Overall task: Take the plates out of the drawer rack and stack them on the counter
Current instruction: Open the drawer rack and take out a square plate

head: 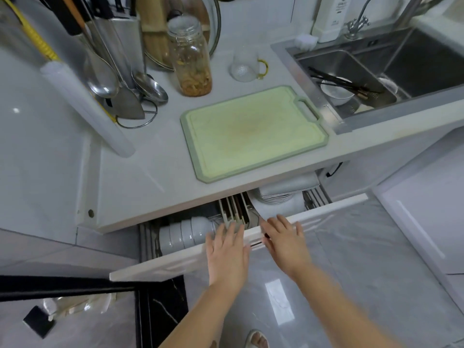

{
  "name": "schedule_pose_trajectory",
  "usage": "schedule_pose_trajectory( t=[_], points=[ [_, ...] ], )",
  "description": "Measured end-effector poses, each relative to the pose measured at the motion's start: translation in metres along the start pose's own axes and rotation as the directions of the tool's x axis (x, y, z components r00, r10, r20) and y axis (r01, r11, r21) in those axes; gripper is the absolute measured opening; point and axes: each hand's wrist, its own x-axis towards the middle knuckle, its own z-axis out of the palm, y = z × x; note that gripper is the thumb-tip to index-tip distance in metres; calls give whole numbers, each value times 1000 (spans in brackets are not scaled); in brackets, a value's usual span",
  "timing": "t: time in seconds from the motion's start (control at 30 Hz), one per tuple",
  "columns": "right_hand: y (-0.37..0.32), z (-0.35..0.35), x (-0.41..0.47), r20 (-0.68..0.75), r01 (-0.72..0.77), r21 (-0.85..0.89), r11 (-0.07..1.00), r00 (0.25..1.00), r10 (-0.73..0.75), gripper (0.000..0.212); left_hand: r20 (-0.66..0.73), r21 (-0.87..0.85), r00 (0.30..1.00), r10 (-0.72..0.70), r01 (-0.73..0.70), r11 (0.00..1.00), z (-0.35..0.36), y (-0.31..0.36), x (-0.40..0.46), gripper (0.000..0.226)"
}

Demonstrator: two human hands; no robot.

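The drawer (326, 208) under the counter stands partly pulled out. Upright plates (234, 209) sit on edge in its rack near the middle, half hidden by the counter edge. A stack of white and grey plates (278, 197) lies flat to their right. My left hand (227, 249) rests over the drawer's front edge, fingers spread, tips close to the upright plates. My right hand (286, 237) lies flat on the same front edge just to the right, fingers apart. Neither hand holds anything.
White bowls (184, 233) lie in a row in the drawer's left part. On the counter (140, 182) sit a green cutting board (253, 131), a glass jar (192, 56), a glass cup (247, 64) and hanging utensils (105, 71). A sink (401, 71) with dishes is at right.
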Motion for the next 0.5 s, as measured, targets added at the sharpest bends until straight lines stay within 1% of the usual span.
schedule_pose_trajectory(
  t=[0.07, 0.13, 0.2, 0.33, 0.5],
  points=[
    [-4, 2, -10, 7, -38, 22, 999, 999, 37, 39, 61, -8, 997, -42, 42, 999, 3, -8, -4, 48],
    [-6, 3, -19, 17, -72, 52, 996, 997, 71, 36, 93, -28, 995, -41, 44, 999, 4, -13, -11, 43],
    [-7, 2, -30, 24, -96, 84, 992, 995, 94, 34, 98, -44, 995, -3, 7, 999, 2, -16, -19, 42],
    [-5, 5, -51, -2, -122, 93, 988, 992, 123, 26, 110, -107, 994, -8, 20, 994, 0, -10, -32, 33],
    [0, 10, -73, -15, -147, 79, 986, 989, 149, 28, 163, -104, 987, 9, 8, 995, 2, -3, -49, 25]
  ],
)
